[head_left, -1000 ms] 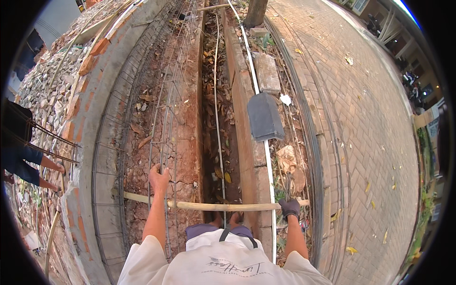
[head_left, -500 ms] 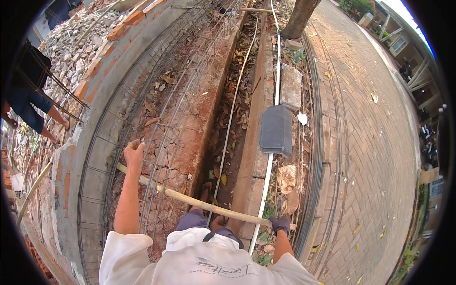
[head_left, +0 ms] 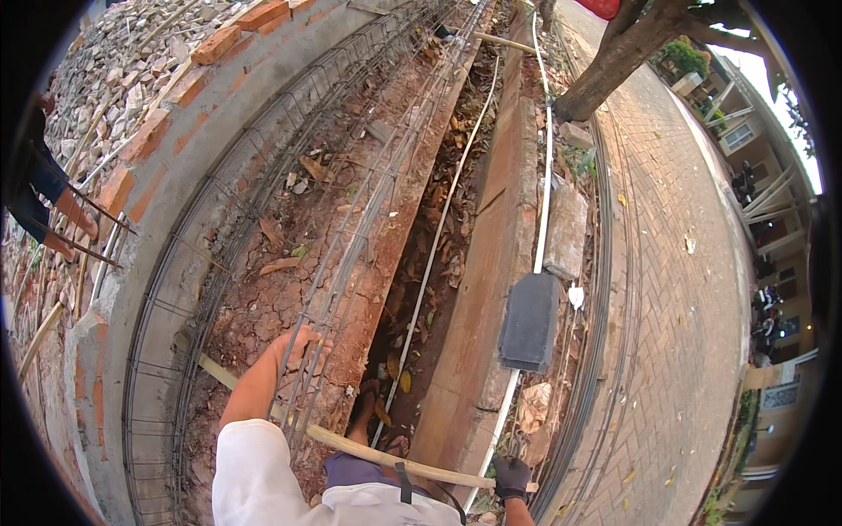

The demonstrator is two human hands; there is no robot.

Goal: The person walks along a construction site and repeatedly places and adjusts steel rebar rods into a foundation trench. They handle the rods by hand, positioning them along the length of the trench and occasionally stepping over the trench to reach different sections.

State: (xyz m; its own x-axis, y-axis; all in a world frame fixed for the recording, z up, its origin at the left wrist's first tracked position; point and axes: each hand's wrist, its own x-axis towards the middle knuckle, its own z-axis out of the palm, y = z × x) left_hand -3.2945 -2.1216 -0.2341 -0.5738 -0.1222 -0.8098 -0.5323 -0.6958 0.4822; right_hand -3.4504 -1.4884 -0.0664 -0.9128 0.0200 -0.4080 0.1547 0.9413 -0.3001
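Observation:
A long steel rebar cage [head_left: 351, 237] runs along the cracked red earth beside a leaf-filled trench [head_left: 438, 237]. My bare left hand [head_left: 303, 340] is closed around bars near the cage's close end; the bars partly cover its fingers. A pale wooden pole [head_left: 395, 462] lies crosswise in front of my body, passing under the bars at left and spanning the trench. My right hand [head_left: 510, 478], in a dark glove, is closed at the pole's right end, beside a white pipe [head_left: 545, 167]. My feet are down in the trench.
A dark grey slab-like piece [head_left: 529, 320] covers part of the pipe. More rebar [head_left: 158, 351] lines the grey wall [head_left: 132, 263] at left. A person's legs [head_left: 66, 206] show on rubble beyond it. A tree [head_left: 605, 74] and brick paving [head_left: 667, 289] are at right.
My left hand has gone from raised beside the cage to gripping its bars. The bars now look closer together. My right hand stays at the pole's end while the view has shifted.

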